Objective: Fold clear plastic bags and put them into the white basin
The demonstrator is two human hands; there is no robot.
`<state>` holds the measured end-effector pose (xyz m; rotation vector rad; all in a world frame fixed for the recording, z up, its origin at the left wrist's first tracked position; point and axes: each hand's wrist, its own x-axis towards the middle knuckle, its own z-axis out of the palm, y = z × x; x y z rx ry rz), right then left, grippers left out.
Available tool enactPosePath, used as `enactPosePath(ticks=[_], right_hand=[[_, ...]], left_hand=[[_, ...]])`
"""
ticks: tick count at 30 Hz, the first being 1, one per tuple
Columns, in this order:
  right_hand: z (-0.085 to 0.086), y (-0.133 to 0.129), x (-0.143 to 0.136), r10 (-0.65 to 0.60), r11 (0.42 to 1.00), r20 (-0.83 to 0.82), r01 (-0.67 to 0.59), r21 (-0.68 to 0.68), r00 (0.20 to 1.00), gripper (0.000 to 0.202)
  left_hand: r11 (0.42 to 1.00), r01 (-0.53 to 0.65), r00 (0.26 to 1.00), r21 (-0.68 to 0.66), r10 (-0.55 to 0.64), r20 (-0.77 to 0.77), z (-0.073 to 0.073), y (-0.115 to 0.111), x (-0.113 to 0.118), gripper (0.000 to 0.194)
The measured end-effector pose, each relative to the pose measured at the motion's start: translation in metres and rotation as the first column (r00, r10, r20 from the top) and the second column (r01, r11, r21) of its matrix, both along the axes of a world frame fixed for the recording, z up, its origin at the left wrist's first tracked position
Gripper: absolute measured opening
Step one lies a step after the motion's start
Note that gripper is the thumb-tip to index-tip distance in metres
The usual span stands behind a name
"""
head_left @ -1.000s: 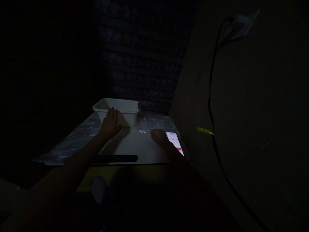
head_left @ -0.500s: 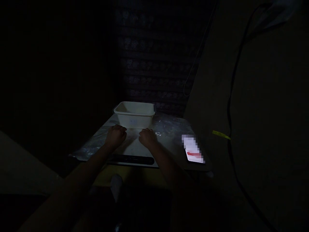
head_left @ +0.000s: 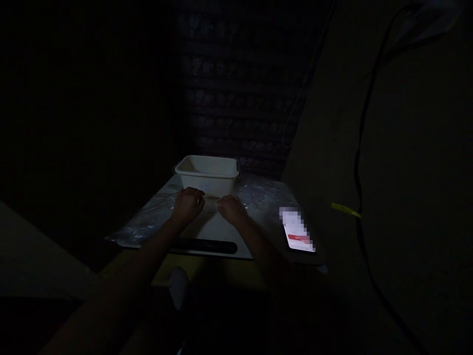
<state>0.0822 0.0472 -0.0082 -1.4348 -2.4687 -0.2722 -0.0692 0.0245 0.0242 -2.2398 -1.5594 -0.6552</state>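
Note:
The scene is very dark. My left hand (head_left: pixel 187 204) is closed, fingers curled and thumb against them, just in front of a white plastic basin (head_left: pixel 207 183). To its right my right hand (head_left: pixel 232 209) is closed too, knuckles up, with a small gap between the two. A faint thin line shows between the hands, near the foot of the basin; I cannot tell whether it is something held or the basin's lower edge. What the fingers hold, if anything, is hidden. The basin stands upright on a small white table (head_left: pixel 210 229), and its inside is dim.
Clear plastic film (head_left: pixel 138 227) covers the table's left side and back right. A lit phone (head_left: pixel 297 231) lies at the right edge. A dark slot (head_left: pixel 203 245) runs along the front edge. At the right hangs a black cable (head_left: pixel 357 167) with a yellow tag (head_left: pixel 345 210).
My left hand has moved right and slightly up, nearer the front of the basin. The right hand has shifted a little to the right. The basin and phone stay in place.

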Motion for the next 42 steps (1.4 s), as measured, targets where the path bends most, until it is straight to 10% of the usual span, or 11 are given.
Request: enactPosePath(ticks=[26, 42], right_hand=[[-0.013, 0.017, -0.006, -0.08, 0.997, 0.075, 0.078, 0.022, 0.994, 0.025], [0.049, -0.031, 0.035, 0.058, 0.998, -0.184, -0.056, 0.015, 0.981, 0.018]], left_hand=[[0.998, 0.017, 0.998, -0.054, -0.02, -0.054, -0.008, -0.003, -0.007, 0.027], [0.972, 0.231, 0.971, -0.045, -0.227, 0.07, 0.006, -0.006, 0.046, 0.043]])
